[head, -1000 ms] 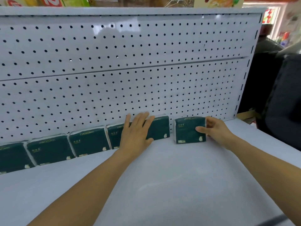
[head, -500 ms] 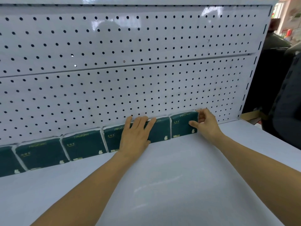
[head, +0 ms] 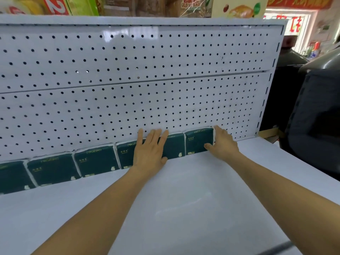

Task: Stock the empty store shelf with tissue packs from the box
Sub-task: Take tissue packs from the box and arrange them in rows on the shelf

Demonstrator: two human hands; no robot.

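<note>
Since the earlier frame: last pack (head: 198,141) pushed back from the open shelf to the pegboard (head: 128,100) and closed up against its neighbour, right end of the row.

Right hand (head: 223,143) at that pack's right end, thumb on the front face, fingers (head: 218,128) curled over the top right corner, gripping it. Left hand (head: 150,150) flat, fingers (head: 153,135) straight and slightly spread, pressed on the fronts of two packs (head: 173,146) just left of the last one; holding nothing.

Six dark green packs in view, standing on edge in one row (head: 95,160) along the back of the white shelf (head: 184,208), leaning on the pegboard, each touching the next; leftmost cut by the frame edge. Text on the packs upside down. Bare pegboard and shelf right of the last pack up to the shelf's end.

Box not in view. Colourful goods (head: 55,6) on the shelf above. Dark bulky things (head: 312,116) right of the shelf, too unclear to name.
</note>
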